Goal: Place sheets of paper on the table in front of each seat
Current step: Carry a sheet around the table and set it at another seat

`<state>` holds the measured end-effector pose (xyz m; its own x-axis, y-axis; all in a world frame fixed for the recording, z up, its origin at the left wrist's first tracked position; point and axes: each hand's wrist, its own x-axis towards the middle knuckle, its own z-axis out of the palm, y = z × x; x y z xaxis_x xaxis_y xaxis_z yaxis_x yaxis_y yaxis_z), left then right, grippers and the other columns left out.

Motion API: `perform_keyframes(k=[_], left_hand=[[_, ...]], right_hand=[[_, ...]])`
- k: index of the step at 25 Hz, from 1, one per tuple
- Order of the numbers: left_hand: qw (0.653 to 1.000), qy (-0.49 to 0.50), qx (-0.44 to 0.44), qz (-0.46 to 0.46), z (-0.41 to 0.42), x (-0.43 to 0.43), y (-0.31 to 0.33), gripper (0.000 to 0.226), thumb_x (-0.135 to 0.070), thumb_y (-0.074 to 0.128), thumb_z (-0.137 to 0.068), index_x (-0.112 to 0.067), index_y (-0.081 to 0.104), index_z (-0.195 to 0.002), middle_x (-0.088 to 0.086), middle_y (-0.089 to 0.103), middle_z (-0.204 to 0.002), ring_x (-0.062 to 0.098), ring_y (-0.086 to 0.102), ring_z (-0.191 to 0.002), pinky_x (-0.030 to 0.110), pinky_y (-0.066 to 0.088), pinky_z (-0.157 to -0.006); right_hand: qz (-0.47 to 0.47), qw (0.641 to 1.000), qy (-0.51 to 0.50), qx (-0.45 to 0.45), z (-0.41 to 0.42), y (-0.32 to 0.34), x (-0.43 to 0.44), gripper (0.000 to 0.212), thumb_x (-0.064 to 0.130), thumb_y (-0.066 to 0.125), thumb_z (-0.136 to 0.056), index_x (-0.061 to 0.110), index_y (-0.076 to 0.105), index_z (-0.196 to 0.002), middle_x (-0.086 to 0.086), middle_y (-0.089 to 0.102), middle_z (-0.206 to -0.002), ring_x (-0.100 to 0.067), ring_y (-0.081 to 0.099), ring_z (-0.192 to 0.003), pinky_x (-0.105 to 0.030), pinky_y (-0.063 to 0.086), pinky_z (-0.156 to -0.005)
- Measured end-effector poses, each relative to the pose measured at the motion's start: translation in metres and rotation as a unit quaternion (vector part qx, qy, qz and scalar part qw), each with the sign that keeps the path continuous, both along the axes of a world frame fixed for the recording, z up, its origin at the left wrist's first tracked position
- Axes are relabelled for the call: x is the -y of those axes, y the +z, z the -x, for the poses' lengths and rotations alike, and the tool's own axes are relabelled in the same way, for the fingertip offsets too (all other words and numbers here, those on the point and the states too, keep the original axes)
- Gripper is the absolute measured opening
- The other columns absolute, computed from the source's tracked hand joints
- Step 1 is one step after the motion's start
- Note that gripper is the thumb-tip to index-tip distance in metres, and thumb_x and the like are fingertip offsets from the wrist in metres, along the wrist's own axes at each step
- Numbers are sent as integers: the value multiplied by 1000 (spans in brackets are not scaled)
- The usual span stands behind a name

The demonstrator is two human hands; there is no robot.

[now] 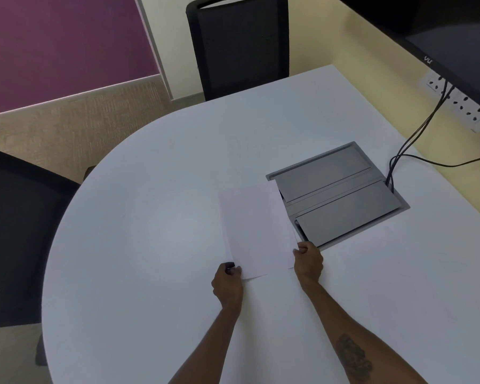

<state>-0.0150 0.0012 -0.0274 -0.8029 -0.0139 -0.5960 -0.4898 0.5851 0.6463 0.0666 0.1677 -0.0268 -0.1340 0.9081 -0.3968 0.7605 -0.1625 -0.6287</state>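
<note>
White paper (257, 231) is held over the middle of the white table (139, 231); I cannot tell if it is one sheet or a few. My left hand (227, 284) pinches its near left corner. My right hand (308, 261) grips its near right edge. The paper's far right corner overlaps the grey cable box. A black mesh chair (239, 45) stands at the table's far side. Another black chair (17, 239) sits at the left side.
A grey cable box (341, 195) with two lids is set into the table, right of the paper. Black cables (416, 134) run from it up to a dark screen (441, 31) and wall sockets (457, 103) at the upper right.
</note>
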Motion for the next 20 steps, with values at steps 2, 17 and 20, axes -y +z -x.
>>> perform_keyframes(k=[2,17,20], left_hand=[[1000,-5,4,-5,-2,1,2,19,-20,66,-86,-18,69,-104,-12,63,-76,20,67,-79,30,49,-79],[1000,-11,-17,-18,6,19,31,15,-21,62,-90,-20,71,-101,0,75,-95,26,71,-84,45,57,-87],[999,-8,-33,-32,14,33,42,14,-21,62,-91,-20,72,-101,-1,74,-94,27,71,-85,45,58,-87]], right_hand=[[1,1000,1,2,1,2,-2,17,4,66,-87,6,71,-103,-12,73,-105,-32,67,-98,-34,49,-81],[35,993,-4,-109,-9,25,8,16,2,67,-88,0,70,-104,-16,70,-94,-23,60,-84,-36,51,-82],[65,988,-25,-135,-14,36,24,15,4,68,-88,2,70,-103,-11,68,-90,-22,60,-84,-40,53,-85]])
